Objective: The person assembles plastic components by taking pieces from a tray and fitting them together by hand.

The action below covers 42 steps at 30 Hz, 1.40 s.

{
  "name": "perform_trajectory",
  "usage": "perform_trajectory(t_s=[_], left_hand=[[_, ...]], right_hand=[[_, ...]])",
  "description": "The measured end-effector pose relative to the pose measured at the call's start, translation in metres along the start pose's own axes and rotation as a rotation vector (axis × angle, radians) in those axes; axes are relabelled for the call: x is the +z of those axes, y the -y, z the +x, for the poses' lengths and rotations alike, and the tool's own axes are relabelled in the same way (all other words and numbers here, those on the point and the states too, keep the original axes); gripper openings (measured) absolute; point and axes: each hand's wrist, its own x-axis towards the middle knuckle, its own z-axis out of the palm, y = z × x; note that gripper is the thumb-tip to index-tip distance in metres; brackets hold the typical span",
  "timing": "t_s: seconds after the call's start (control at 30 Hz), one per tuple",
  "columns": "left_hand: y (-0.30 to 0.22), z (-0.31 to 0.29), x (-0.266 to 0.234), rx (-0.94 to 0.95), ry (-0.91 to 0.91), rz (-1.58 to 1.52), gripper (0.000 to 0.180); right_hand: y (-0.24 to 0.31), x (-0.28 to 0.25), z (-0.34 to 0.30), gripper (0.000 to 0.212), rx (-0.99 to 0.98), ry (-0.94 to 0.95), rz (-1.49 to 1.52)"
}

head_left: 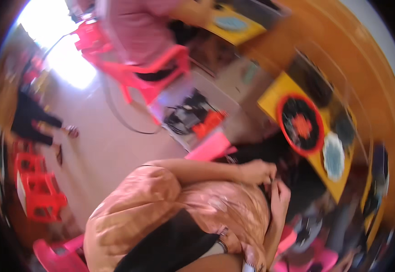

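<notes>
My left hand [257,172] reaches across from the left, its fingers closed in a pinch. Just below it, my right hand [280,196] is closed too, its fingertips nearly meeting those of the left. Whatever lies between them is too small and blurred to name. Both hands are held in front of my peach-coloured top [134,199], over a dark area beside the work table. Nearest to them on the yellow board [270,97] are a round red-rimmed tray [281,119] with black and red contents, and a pale blue scalloped dish [333,156].
A dark bin [310,81] stands behind the round tray. A box of black cables [188,113] and red parts sits left of the table. Beyond it, a person in a pink top [138,31] sits on a red chair [179,56]. Red stools [43,190] stand at the left.
</notes>
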Motion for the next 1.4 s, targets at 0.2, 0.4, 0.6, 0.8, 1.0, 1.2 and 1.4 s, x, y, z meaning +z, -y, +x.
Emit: perform_trajectory(t_s=[0.2,0.4,0.6,0.8,1.0,1.2,1.4], left_hand=[[-0.028,0.011,-0.027,-0.177,0.11,-0.256,0.01],[-0.027,0.024,-0.019,-0.192,0.166,-0.365,0.009],[-0.024,0.017,-0.018,-0.178,0.149,-0.439,0.011],[-0.037,0.012,-0.027,-0.166,0.155,-0.265,0.01],[-0.038,0.009,-0.025,-0.049,0.078,-0.137,0.009],[-0.035,0.008,-0.022,0.005,0.035,-0.015,0.007],[-0.027,0.009,-0.017,-0.156,-0.033,-0.376,0.007]], right_hand=[[0.022,-0.01,0.018,0.015,-0.064,-0.057,0.019],[0.009,-0.022,0.016,0.014,-0.106,-0.098,0.099],[0.011,-0.024,0.014,0.015,-0.114,-0.067,0.108],[0.011,-0.018,0.014,0.015,-0.114,-0.013,0.137],[0.013,-0.023,0.014,0.015,-0.082,0.05,0.194],[0.014,-0.016,0.012,0.015,-0.093,-0.002,0.125],[0.016,0.009,0.012,0.02,-0.215,-0.243,-0.141]])
